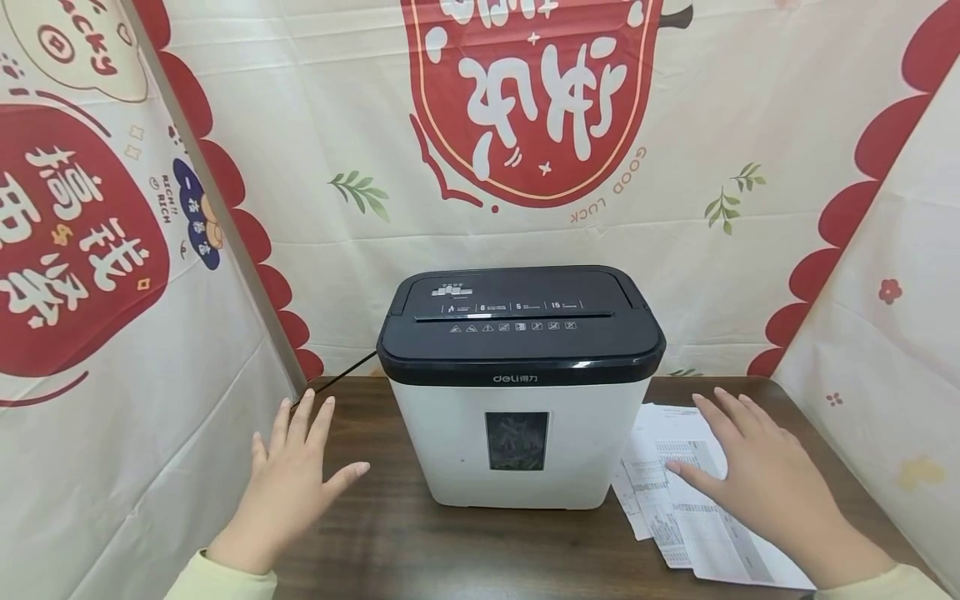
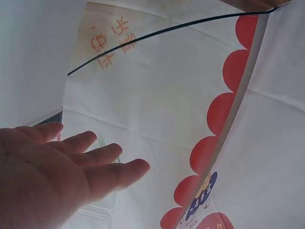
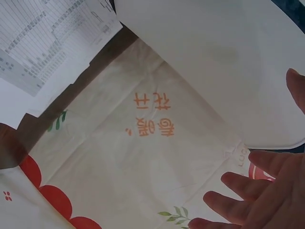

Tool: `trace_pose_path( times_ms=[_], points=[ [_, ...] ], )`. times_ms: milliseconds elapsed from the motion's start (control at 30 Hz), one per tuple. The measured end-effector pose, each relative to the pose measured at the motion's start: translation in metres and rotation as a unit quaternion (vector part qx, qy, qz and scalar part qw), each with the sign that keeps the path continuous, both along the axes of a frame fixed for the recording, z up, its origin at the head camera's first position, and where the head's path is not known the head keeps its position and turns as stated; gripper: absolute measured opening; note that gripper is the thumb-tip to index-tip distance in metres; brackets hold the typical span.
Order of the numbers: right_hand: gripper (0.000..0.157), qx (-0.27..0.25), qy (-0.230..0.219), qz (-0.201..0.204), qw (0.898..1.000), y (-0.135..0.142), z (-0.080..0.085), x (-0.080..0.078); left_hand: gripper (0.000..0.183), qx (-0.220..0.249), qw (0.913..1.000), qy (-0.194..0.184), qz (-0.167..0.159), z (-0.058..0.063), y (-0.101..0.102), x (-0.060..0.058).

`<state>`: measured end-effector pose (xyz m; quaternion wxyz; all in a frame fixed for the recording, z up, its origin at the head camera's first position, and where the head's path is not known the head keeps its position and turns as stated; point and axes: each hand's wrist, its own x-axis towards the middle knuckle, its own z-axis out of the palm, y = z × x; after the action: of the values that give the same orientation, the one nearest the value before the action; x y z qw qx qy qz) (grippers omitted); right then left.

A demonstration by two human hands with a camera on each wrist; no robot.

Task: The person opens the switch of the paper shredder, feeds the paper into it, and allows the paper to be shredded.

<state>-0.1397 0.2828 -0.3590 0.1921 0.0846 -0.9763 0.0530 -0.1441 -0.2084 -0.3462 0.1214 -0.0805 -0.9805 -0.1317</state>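
Head: black-topped white plastic shredder [image 1: 521, 400] on brown wooden table [image 1: 420, 554], between left hand [image 1: 288, 471] and right hand [image 1: 757, 475], both spread, right over white printed paper sheets [image 1: 712, 533]. Left wrist: spread left fingers [image 2: 119, 175], thin black cable [image 2: 217, 18] beyond. Right wrist: spread right fingers [image 3: 243, 186] near shredder.

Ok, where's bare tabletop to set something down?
Free: the table in front of the shredder, left of the papers; also between shredder and left hand, though a black cord runs at the back. Crowded: right of the shredder, with papers and the right hand.
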Motion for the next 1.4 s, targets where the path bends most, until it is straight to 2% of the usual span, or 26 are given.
trace_pose_path(
  times_ms=[167,400,933,1233,1400],
  points=[
    [0.092,-0.004,0.015,0.008,1.0,0.002,0.012,0.001,0.094,0.004,0.9999,-0.011,0.001,0.014,-0.003,-0.001],
    [0.091,-0.021,0.037,0.039,0.998,0.002,0.024,0.001,0.098,0.016,0.9996,-0.022,0.002,0.033,-0.004,-0.004],
    [0.083,-0.039,0.04,0.041,0.998,-0.012,0.051,0.001,0.091,0.048,0.9974,-0.044,-0.031,0.076,0.004,-0.022],
    [0.076,-0.051,0.085,0.075,0.992,-0.015,0.063,-0.003,0.087,0.08,0.994,-0.059,-0.045,0.091,0.016,-0.033],
    [0.076,-0.049,0.081,0.067,0.993,-0.02,0.069,-0.003,0.084,0.097,0.9918,-0.072,-0.039,0.097,0.021,-0.041]
  ],
)
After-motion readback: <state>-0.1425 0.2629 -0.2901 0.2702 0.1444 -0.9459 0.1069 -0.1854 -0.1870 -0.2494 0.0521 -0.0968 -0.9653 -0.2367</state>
